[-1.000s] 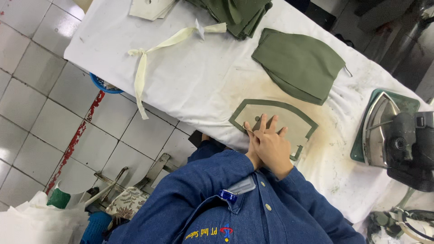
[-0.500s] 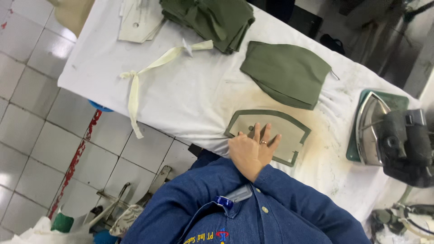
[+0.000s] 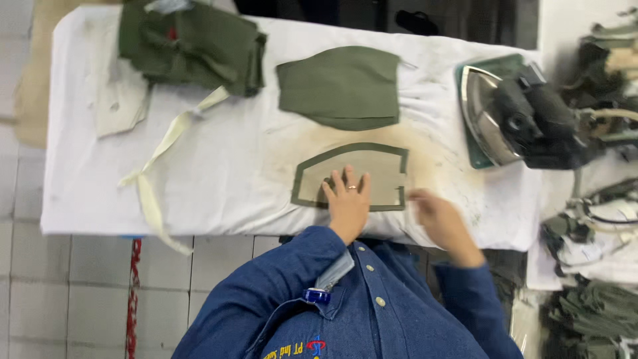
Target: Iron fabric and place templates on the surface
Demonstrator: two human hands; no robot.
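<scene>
My left hand (image 3: 348, 198) lies flat, fingers spread, on a tan template (image 3: 375, 169) that rests on a green fabric piece whose edges show around it like a border. My right hand (image 3: 435, 214), blurred, hovers at the board's near edge just right of the template and holds nothing that I can see. A stack of folded green fabric pieces (image 3: 340, 88) lies just beyond the template. A steam iron (image 3: 518, 116) is tipped on its side on a green mat at the right end of the white padded ironing board (image 3: 219, 179).
A pile of green fabric (image 3: 193, 43) sits at the board's far left, with a cream cloth strip (image 3: 159, 163) trailing over the near edge. Another pale template (image 3: 119, 100) lies at the left. Bundles of fabric (image 3: 591, 312) crowd the right. Tiled floor lies on the left.
The view has swung so the board lies level. My right hand has come off the left hand and moved to the right of the template. The left hand stays pressed on it.
</scene>
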